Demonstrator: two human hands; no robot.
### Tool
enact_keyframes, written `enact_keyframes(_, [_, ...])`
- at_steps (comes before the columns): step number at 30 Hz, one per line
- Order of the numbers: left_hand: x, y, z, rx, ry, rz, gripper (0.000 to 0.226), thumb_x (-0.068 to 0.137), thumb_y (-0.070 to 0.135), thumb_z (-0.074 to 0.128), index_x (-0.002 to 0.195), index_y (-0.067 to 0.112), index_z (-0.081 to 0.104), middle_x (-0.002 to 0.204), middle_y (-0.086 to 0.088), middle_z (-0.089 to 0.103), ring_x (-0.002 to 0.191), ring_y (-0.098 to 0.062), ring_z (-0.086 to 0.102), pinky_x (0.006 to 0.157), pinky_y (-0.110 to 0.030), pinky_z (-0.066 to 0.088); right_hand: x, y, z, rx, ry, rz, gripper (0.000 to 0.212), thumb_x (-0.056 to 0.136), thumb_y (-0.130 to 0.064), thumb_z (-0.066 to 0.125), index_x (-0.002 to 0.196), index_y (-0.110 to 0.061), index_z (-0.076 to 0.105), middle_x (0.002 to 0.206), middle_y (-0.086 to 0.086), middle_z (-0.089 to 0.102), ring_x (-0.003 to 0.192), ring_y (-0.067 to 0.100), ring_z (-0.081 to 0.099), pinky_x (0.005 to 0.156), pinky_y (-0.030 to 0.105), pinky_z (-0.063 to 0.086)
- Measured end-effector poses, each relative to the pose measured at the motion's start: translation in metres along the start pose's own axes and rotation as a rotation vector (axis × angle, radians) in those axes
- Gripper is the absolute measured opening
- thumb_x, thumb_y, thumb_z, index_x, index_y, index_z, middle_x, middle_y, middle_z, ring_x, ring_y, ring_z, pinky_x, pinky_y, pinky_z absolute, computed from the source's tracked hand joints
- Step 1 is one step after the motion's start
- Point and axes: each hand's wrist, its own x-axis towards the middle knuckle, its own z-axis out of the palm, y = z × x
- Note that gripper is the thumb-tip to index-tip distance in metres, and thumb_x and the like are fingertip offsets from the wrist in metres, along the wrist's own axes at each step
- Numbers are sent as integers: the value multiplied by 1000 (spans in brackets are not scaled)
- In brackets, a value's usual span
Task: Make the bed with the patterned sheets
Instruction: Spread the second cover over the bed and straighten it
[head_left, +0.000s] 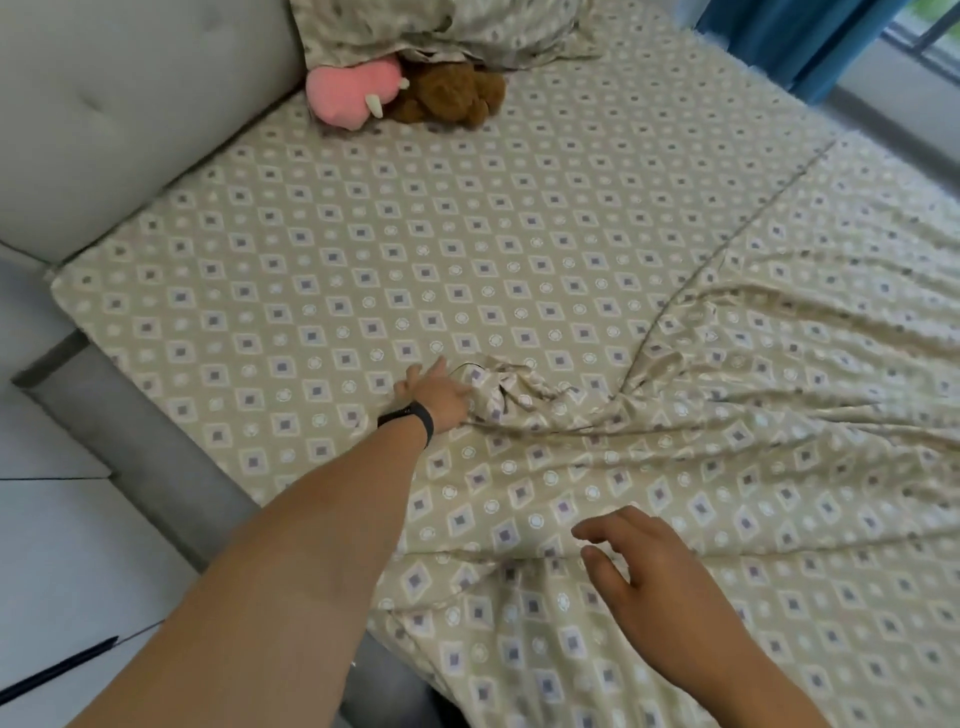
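Note:
A beige fitted sheet (363, 249) with a diamond pattern covers the mattress. A matching top sheet (779, 441) lies over the right and near part of the bed, wrinkled, its upper edge running diagonally. My left hand (439, 397), a black band on its wrist, is stretched out and grips a bunched corner of the top sheet (498, 395) near the middle of the bed. My right hand (639, 561) hovers just above the top sheet close to me, fingers spread, holding nothing.
A pink plush toy (348, 93) and a brown teddy bear (452, 93) lie by patterned pillows (441, 26) at the head. A grey padded headboard (119, 104) is on the left, the grey bed frame (156, 441) below it. Blue curtain (810, 36) at top right.

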Motion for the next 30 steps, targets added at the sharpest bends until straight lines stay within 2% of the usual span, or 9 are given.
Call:
enact_keyframes(3, [25,2,7,34,-27,-51,61,82,61,28,137,46,51,153,-1,38,137,-36,25,97,-50,26,6,2,0,-14,-8,10,24,103,-40,48,124,-42,61,115,-31,51,112,-6,42,84,11,39])
enact_keyframes(6, [-8,25,-3,-29,-24,-34,39,99,35,37,129,29,61,144,-3,49,137,-33,31,103,-49,27,3,-1,-1,-16,15,11,26,104,-39,47,126,-39,61,116,-27,52,115,-3,43,88,16,41])
enact_keyframes(9, [-51,39,-5,-320,-18,89,31,96,29,44,106,25,73,133,-1,60,125,-28,51,106,-40,38,-18,-3,-8,-16,18,10,26,104,-38,47,127,-36,61,119,-23,54,114,1,45,90,24,46])
enact_keyframes(12, [-107,51,-3,-691,36,171,14,98,15,60,91,19,72,102,4,69,106,-15,64,81,-17,48,-34,-3,-17,-6,31,1,27,105,-37,47,127,-34,62,119,-21,55,115,4,45,90,28,47])
enact_keyframes(15, [-172,72,7,-710,17,191,8,86,11,77,86,19,73,90,4,73,91,-18,68,81,-23,52,-68,1,-30,71,49,19,25,104,-36,48,124,-34,63,116,-20,56,112,4,48,91,28,48])
enact_keyframes(19, [-269,113,24,-778,-178,198,38,81,15,83,113,21,64,110,-3,69,99,-19,67,82,-28,53,-131,22,-49,459,131,200,18,102,-31,54,112,-31,69,106,-20,61,95,1,59,82,21,48])
enact_keyframes(22, [-343,143,51,-1004,-470,224,46,88,3,71,131,15,60,117,-7,66,91,-14,65,73,-23,51,-178,47,-64,734,205,395,15,101,-36,55,105,-30,68,106,-12,67,97,12,65,89,33,54])
enact_keyframes(26, [-442,189,113,-1056,-765,424,50,81,7,72,130,5,66,124,-19,61,107,-30,55,94,-37,43,-243,95,-88,1035,123,534,37,94,-58,60,112,-26,60,110,0,65,99,24,67,82,39,58])
enact_keyframes(30, [-517,227,189,-1058,-819,517,41,77,6,75,117,3,71,128,-21,58,110,-35,38,94,-41,33,-303,155,-93,1078,41,583,15,91,-11,62,104,-4,60,85,13,61,68,24,60,50,27,50])
